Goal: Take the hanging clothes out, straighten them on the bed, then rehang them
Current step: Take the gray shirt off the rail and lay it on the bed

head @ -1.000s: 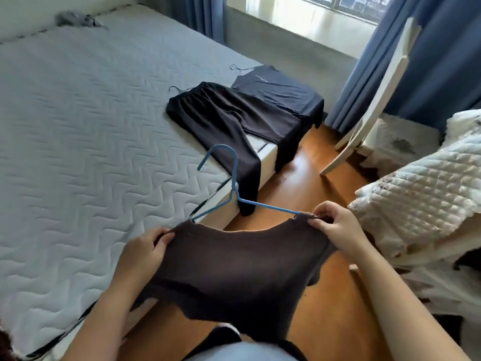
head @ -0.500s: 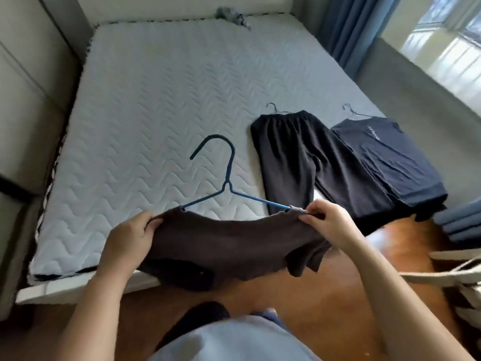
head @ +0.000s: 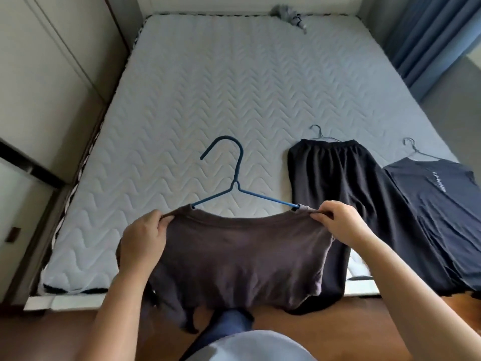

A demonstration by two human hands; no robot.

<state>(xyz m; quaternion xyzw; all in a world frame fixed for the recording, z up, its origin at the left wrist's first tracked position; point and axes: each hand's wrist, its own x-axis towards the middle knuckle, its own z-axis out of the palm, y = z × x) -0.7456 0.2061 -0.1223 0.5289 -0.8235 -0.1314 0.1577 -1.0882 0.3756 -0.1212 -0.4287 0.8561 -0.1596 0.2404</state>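
Note:
I hold a brown shirt (head: 239, 259) on a blue hanger (head: 235, 190) over the near edge of the bed (head: 208, 95). My left hand (head: 144, 239) pinches the shirt's left shoulder and my right hand (head: 341, 222) pinches its right shoulder. The hanger's hook points away from me, above the mattress. The shirt's lower part hangs down past the bed edge. To the right, black trousers (head: 335, 194) on a wire hanger lie flat on the bed, and a dark navy T-shirt (head: 437, 204) on another hanger lies beside them.
A grey bundle of cloth (head: 287, 13) lies at the bed's far edge. Pale wardrobe panels (head: 44, 82) line the left side. Blue curtains (head: 429, 35) hang at the far right. Wooden floor (head: 65, 332) runs along the bed's near edge.
My view has swung left and squared up to the bed. The brown shirt on its hanger has moved forward over the mattress edge, still held at both shoulders.

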